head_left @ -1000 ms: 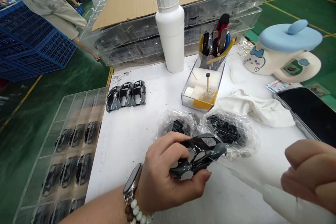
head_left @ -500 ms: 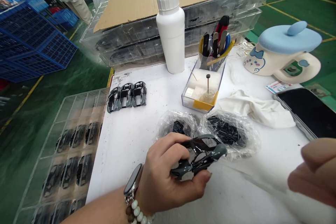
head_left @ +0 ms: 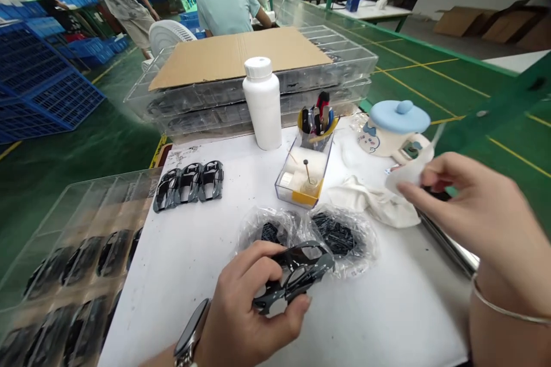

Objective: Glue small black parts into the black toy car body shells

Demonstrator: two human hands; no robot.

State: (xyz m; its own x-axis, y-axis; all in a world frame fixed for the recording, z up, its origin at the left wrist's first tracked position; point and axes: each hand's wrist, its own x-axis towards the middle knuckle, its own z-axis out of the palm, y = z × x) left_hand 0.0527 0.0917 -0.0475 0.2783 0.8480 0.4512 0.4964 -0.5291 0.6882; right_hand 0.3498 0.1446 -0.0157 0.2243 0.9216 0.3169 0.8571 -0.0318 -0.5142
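Observation:
My left hand (head_left: 241,304) is closed around a glossy black toy car body shell (head_left: 307,264), fingers over its side and thumb below. On the right, my right hand (head_left: 482,206) pinches a thin, whitish, blurred piece (head_left: 411,173); its exact kind is unclear. Just beyond the held shell lie two clear plastic bags (head_left: 365,241) of small black parts (head_left: 333,232). Three more black car shells (head_left: 188,183) stand in a row at the table's left. A crumpled white cloth (head_left: 387,206) lies below my right fingers.
A white bottle (head_left: 263,109) stands before stacked clear trays (head_left: 344,80) topped by cardboard (head_left: 241,57). Beside it are a clear box (head_left: 297,195) with tools and a lidded mug (head_left: 383,132). A phone (head_left: 447,241) is partly hidden. Another tray (head_left: 64,206) holds shells; co-workers (head_left: 230,6) are behind.
The view has tilted up and shows more of the room. My right hand has come further into view from the right edge with the whitish piece. My left hand still holds the shell.

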